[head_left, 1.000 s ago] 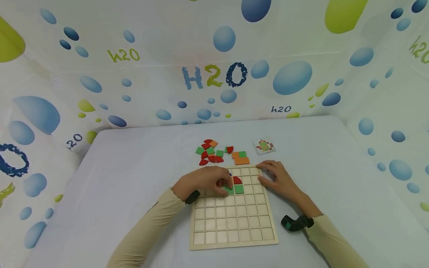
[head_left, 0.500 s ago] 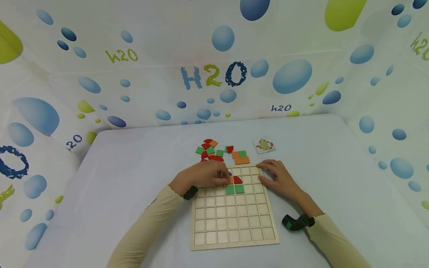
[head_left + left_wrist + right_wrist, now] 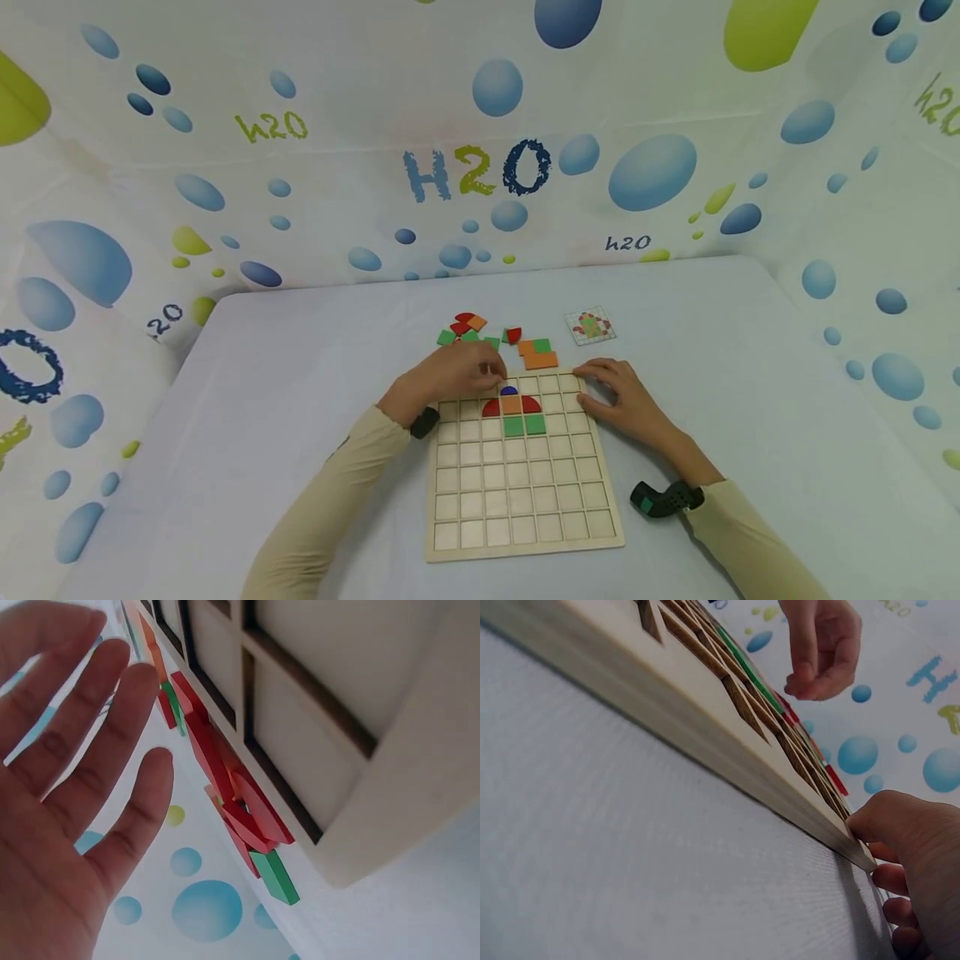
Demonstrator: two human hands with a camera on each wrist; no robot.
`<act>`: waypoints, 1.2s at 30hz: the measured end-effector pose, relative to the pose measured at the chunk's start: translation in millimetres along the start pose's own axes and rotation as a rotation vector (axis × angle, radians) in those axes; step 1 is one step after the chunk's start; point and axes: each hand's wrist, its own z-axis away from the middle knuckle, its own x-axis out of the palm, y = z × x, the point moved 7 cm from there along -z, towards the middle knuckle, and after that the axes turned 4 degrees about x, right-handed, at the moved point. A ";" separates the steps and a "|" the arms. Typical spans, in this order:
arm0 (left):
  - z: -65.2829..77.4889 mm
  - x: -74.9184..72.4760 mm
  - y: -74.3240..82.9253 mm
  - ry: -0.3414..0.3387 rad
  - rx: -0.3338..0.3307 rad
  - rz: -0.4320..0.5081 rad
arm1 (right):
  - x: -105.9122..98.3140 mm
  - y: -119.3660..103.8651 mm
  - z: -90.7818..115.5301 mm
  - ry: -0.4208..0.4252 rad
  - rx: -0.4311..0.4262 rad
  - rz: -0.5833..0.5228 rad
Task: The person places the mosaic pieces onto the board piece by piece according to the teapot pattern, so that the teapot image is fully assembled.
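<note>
A wooden grid board (image 3: 472,505) lies in front of me. In its upper cells are a blue rounded piece (image 3: 509,391), an orange square (image 3: 512,406) between two red quarter-circle pieces (image 3: 532,404), and green squares (image 3: 536,424) below. My left hand (image 3: 450,372) is over the board's far left part, near the loose pieces. In the left wrist view its fingers (image 3: 139,796) are spread and loosely bent, with nothing seen in them. My right hand (image 3: 628,404) holds the board's far right corner, and in the right wrist view the thumb (image 3: 881,817) touches its edge.
Loose red, green and orange pieces (image 3: 460,328) lie beyond the board, partly behind my left hand. Orange tiles (image 3: 542,360) sit just past its far edge. A small pattern card (image 3: 590,325) lies at the back right. A printed curtain hangs behind the table.
My left hand has lifted off the red piece left of the orange square and moved away toward the loose pieces, uncovering the blue and red pieces. My right hand stays at the corner.
</note>
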 end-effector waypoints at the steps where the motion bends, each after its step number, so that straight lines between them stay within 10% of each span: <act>1: -0.7 -1.1 -1.4 0.010 -0.009 -0.002 | -0.1 -0.2 0.2 0.001 -0.002 -0.001; 16: -7.1 -10.5 -20.4 0.103 -0.052 -0.180 | 5.0 3.5 3.2 -0.018 0.046 -0.002; 36: -10.3 -4.0 -23.8 0.001 -0.136 -0.213 | 3.8 3.6 9.3 -0.018 0.037 -0.009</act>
